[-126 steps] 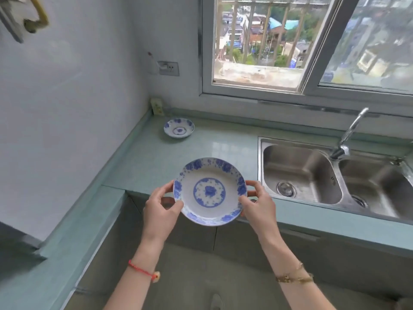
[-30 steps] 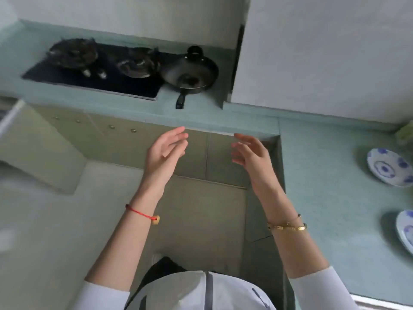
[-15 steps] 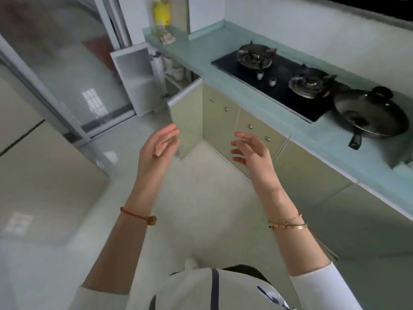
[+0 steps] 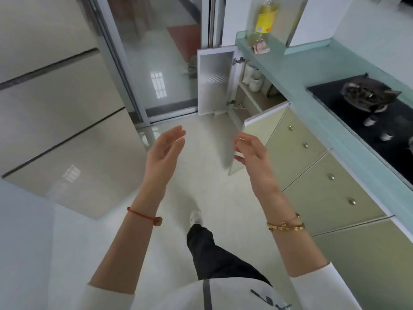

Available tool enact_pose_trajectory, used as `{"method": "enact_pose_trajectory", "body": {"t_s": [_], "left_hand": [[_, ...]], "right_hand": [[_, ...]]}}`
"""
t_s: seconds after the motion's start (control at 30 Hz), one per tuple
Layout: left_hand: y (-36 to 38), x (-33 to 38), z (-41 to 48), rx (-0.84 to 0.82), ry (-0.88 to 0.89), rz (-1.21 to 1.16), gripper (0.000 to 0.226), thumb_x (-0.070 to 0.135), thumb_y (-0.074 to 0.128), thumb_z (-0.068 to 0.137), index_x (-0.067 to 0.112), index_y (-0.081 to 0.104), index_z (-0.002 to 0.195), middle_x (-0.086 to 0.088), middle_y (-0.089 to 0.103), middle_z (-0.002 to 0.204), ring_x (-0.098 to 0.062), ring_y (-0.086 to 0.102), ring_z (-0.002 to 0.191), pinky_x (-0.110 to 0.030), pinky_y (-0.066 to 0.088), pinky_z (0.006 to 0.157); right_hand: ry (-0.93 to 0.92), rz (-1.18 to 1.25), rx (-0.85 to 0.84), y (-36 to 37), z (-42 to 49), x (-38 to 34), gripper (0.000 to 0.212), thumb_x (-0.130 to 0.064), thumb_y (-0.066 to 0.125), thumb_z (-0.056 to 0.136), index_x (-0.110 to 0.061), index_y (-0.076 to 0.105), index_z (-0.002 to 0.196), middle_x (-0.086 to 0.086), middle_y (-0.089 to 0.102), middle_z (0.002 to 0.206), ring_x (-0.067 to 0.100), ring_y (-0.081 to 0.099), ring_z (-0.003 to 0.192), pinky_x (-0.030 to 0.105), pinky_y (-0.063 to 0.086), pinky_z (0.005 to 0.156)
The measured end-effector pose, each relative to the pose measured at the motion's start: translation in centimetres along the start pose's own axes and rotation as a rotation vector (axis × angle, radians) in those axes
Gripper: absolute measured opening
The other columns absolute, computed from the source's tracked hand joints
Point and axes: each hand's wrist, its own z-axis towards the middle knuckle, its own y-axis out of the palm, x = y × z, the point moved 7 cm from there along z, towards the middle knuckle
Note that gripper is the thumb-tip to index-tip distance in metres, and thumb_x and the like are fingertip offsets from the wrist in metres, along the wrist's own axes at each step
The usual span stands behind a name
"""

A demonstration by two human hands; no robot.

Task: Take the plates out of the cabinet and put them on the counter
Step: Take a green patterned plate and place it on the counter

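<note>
Since half a second ago the view has swung further left along the kitchen: the frying pan has gone out of sight, the open cabinet now sits closer to the middle of the far side, and both hands have stayed raised and empty, much as they were.

Nearest, the left hand [image 4: 164, 151] is held up over the pale floor, fingers loosely extended and slightly curled, palm turned inward, holding nothing; a red string bracelet [image 4: 144, 216] circles its wrist. The right hand [image 4: 253, 154] mirrors it — fingers spread and relaxed, palm facing the left, nothing between them — with gold bangles [image 4: 286, 225] on the wrist. The two hands are well apart from each other. Below them a dark trouser leg and a white shoe [image 4: 196, 217] show on the floor.

To the right runs the pale green counter [image 4: 297, 70], with cream drawer fronts [image 4: 312, 166] beneath it and a black gas hob [image 4: 366, 106] set into it. Past the hands, one cabinet door [image 4: 254, 139] stands ajar just beside the right hand's fingertips, though whether it touches them I cannot tell.

Farther on, the cabinet [image 4: 245, 92] under the end of the counter is open, its white-lined door [image 4: 214, 83] swung wide. Inside, on the upper shelf, stacked white crockery [image 4: 253, 78] is visible — too blurred to say which pieces are plates. On the counter above stands a yellow bottle [image 4: 266, 17]. Beyond lies a glass sliding door [image 4: 156, 52].
</note>
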Motion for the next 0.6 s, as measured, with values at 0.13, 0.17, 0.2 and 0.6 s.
{"method": "enact_pose_trajectory", "body": {"t_s": [0.13, 0.17, 0.2, 0.6], "left_hand": [[-1.7, -0.1, 8.3, 0.035, 0.007, -0.003, 0.036, 0.029, 0.062, 0.092, 0.023, 0.064, 0.128, 0.009, 0.071, 0.122, -0.01, 0.065, 0.117, -0.041, 0.047, 0.109], [-2.1, 0.0, 10.6, 0.038, 0.01, -0.002, 0.034, 0.026, 0.062, 0.094, 0.023, 0.064, 0.128, 0.008, 0.071, 0.122, -0.009, 0.065, 0.117, -0.04, 0.047, 0.11], [-2.4, 0.1, 13.0, 0.04, 0.008, -0.004, 0.032, 0.023, 0.061, 0.096, 0.023, 0.065, 0.128, 0.007, 0.071, 0.123, -0.009, 0.064, 0.118, -0.04, 0.046, 0.11], [-0.7, 1.6, 37.5, -0.048, -0.022, 0.003, 0.026, 0.014, 0.05, 0.102, 0.022, 0.063, 0.123, -0.001, 0.069, 0.125, -0.016, 0.064, 0.118, -0.035, 0.049, 0.105]], "right_hand": [[-0.017, 0.001, -0.041, 5.5, 8.0, -0.9, 0.021, -0.015, 0.054, 0.096, -0.017, 0.064, 0.115, 0.01, 0.063, 0.119, 0.019, 0.06, 0.106, 0.037, 0.053, 0.096], [-0.023, 0.002, -0.05, 6.8, 10.2, -1.3, 0.019, -0.015, 0.054, 0.096, -0.019, 0.064, 0.113, 0.012, 0.063, 0.122, 0.022, 0.061, 0.109, 0.038, 0.053, 0.097], [-0.03, 0.0, -0.057, 8.1, 12.3, -1.8, 0.019, -0.016, 0.054, 0.096, -0.02, 0.063, 0.112, 0.012, 0.063, 0.123, 0.023, 0.061, 0.112, 0.038, 0.053, 0.097], [-0.003, 0.046, 0.03, 15.6, 33.4, -6.3, 0.022, -0.013, 0.054, 0.096, -0.016, 0.065, 0.115, 0.006, 0.065, 0.119, 0.023, 0.062, 0.11, 0.037, 0.054, 0.095]]}}
